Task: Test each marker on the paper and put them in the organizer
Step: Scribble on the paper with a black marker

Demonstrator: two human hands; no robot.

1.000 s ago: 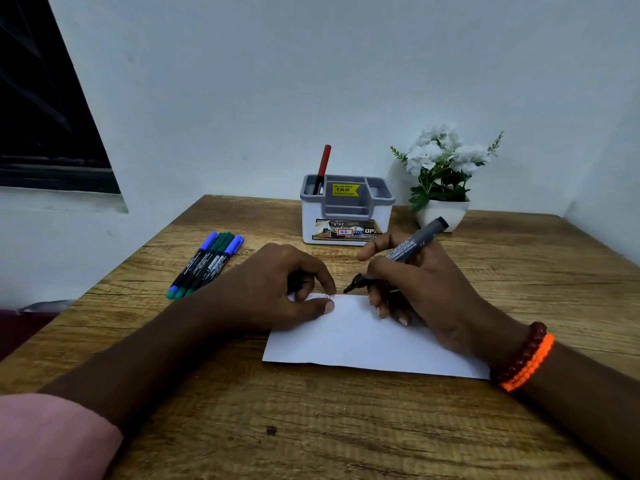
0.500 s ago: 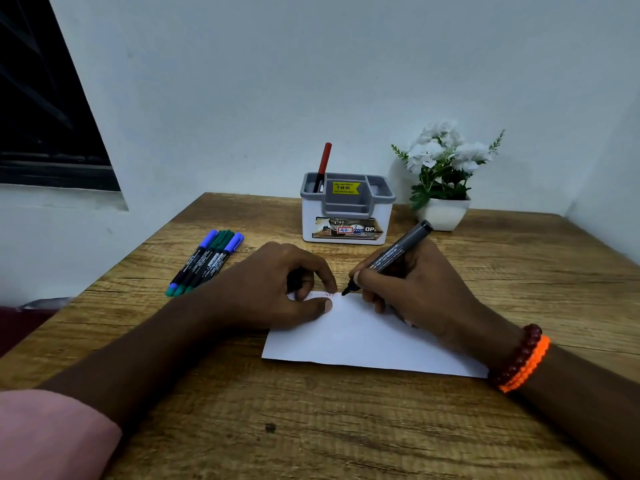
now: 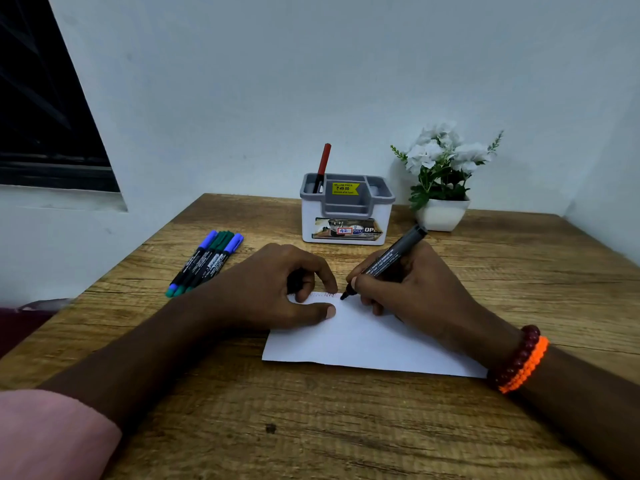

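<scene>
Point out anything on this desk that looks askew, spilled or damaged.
Nothing stands out. The paper lies slightly skewed to the table edge, a small dark spot marks the wood, and the spare markers lie neatly bunched. No spill or damage shows.

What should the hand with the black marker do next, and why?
Probably drag the black marker a short way across the paper to leave a test scribble. The right hand holds it uncapped with its tip at the paper's far edge, just beside a red scribble, and no black mark shows yet. The left hand rests on the sheet.
</scene>
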